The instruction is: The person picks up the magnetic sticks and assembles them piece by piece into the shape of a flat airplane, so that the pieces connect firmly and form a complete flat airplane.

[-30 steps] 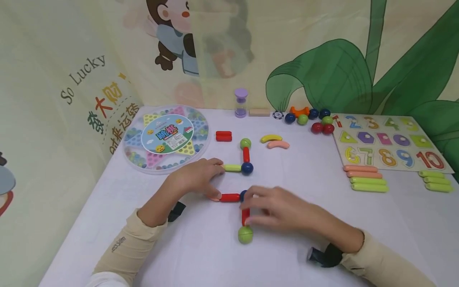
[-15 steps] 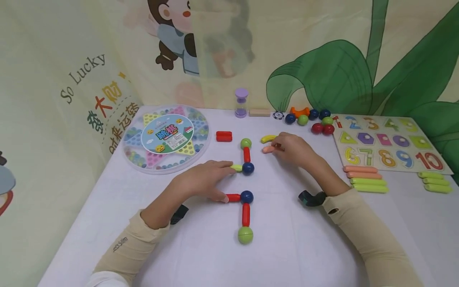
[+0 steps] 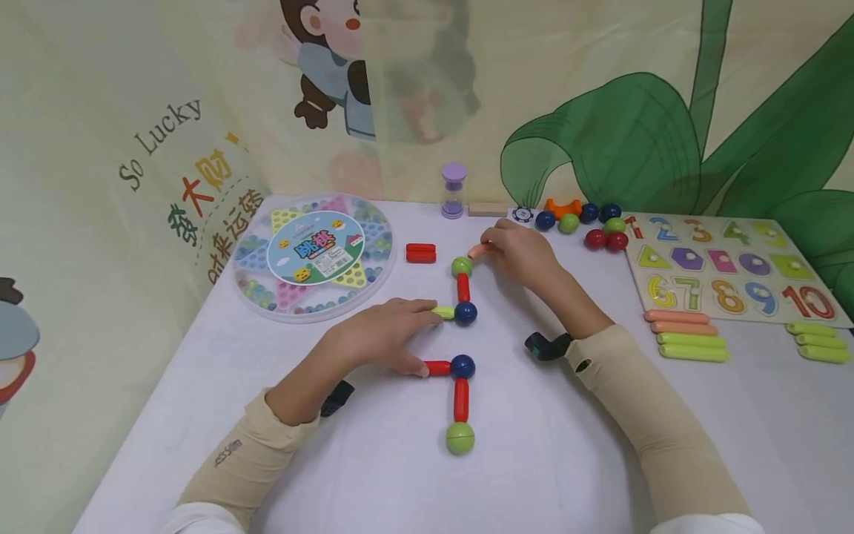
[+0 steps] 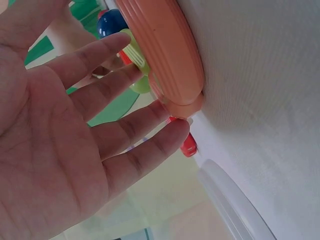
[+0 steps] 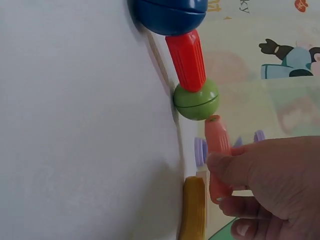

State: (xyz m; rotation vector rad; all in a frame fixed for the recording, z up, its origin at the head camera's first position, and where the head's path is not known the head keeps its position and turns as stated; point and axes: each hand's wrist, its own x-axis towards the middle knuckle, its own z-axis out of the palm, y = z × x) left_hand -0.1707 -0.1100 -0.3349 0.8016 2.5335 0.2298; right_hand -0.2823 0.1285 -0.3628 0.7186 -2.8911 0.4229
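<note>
My right hand point(image 3: 523, 256) pinches a salmon-pink curved magnetic rod point(image 5: 218, 137) between thumb and fingers, its tip close to a green ball point(image 3: 462, 267); whether they touch I cannot tell. A red rod point(image 3: 463, 288) links that ball to a blue ball point(image 3: 466, 313), where a lime rod point(image 3: 443, 313) joins from the left. My left hand point(image 3: 383, 337) spreads its fingers at the lime rod and an orange curved rod point(image 4: 165, 50), mostly hidden from the head view. Nearer, another blue ball point(image 3: 462, 366) joins two red rods point(image 3: 461, 400), one ending at a green ball point(image 3: 460, 438).
Two red rods point(image 3: 421, 253) lie beside a round Chinese checkers board point(image 3: 250, 304). At the back stand a purple sand timer point(image 3: 453, 191) and a wooden block point(image 3: 488, 210). Loose balls point(image 3: 595, 238), a number puzzle board point(image 3: 674, 256) and several rods point(image 3: 690, 348) occupy the right. A yellow curved rod point(image 5: 192, 210) lies near my right hand.
My right hand left the nearer red rod, picked up the salmon-pink curved rod and carried it left to the far green ball. The left hand shifted slightly right, then stayed.
</note>
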